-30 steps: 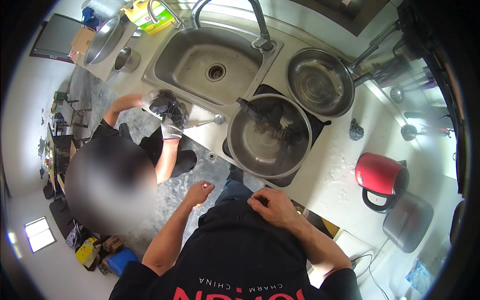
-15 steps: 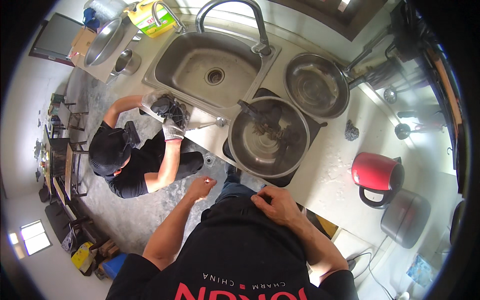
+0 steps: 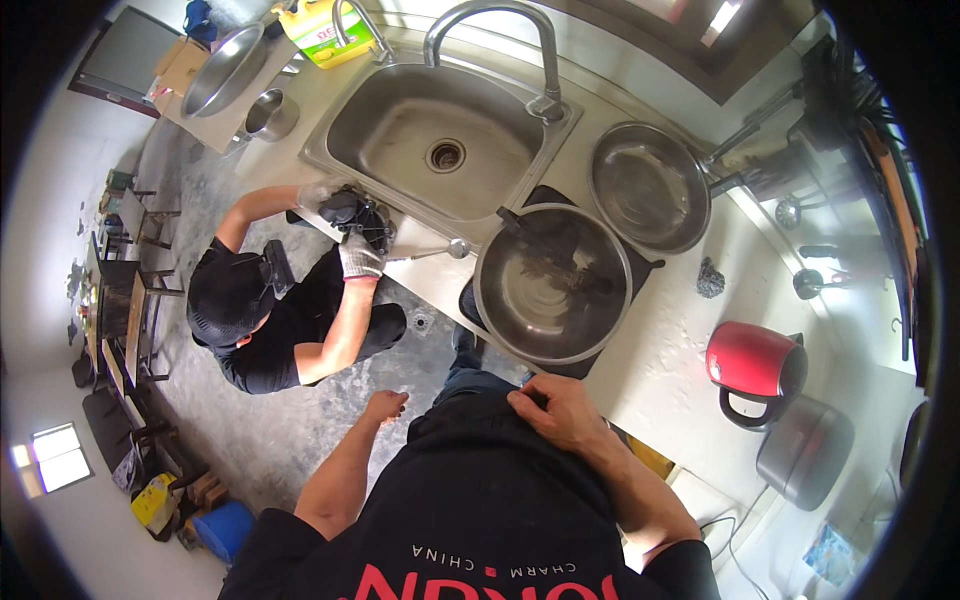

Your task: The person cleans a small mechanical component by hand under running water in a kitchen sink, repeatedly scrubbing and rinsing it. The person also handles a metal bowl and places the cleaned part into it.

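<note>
The left forearm is extended forward over the grey floor (image 3: 290,450), elbow bent. The left hand (image 3: 385,405) is held in front of the body, well apart from the counter (image 3: 650,360), its fingers curled inward. The right forearm is angled inward across the black shirt (image 3: 480,480). The right hand (image 3: 560,408) is placed at the shirt's front edge, knuckles up, fingers bent and thumb near the index finger. A narrow grip is shown on each side; whether either is fully closed, or whether cloth is pinched by the right, cannot be told.

Compared with half a second ago, the left hand has been drawn back closer to the body. The right hand is found in much the same place, and the steel pan (image 3: 545,318) has been left on the black cooktop (image 3: 640,262).

The pan is situated ahead of the right hand and near it, and ahead and to the right of the left hand. It is touched by neither. Beside the sink (image 3: 400,115), a dark object (image 3: 345,208) is held in the gloved hands (image 3: 360,257) of a crouching co-worker (image 3: 232,300).
</note>
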